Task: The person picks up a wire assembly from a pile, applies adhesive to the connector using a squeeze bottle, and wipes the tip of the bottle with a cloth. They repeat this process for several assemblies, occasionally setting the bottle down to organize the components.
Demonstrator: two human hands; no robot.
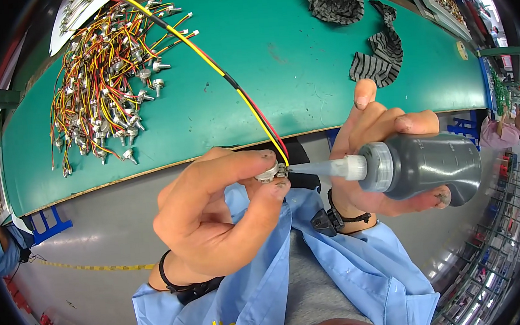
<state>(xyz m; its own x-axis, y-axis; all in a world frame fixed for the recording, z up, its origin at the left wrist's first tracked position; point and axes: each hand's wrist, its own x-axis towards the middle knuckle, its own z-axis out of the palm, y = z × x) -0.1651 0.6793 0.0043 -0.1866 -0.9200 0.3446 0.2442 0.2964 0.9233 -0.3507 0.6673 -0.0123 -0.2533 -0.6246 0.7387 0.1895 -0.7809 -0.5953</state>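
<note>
The step in hand looks like dosing a small wired part from a squeeze bottle. The left hand (215, 209) is closed in a pinch, thumb and forefinger clamped on a small silver round metal component (269, 173) held in the air in front of the chest, below the near edge of the green surface (301, 67). A bundle of yellow, red and black wires (216, 65) runs from it up across that surface to the far left corner. The right hand (375, 147) is wrapped around a dark grey plastic squeeze bottle (431, 164) lying on its side, its long translucent nozzle (321, 168) pointing left with the tip at, or just touching, the component. The next move, I judge, calls for a steady tip and a light squeeze. On the surface well to the left lies a heap of similar wired components (104, 83); striped grey cloths (353, 21) lie at the far right.
</note>
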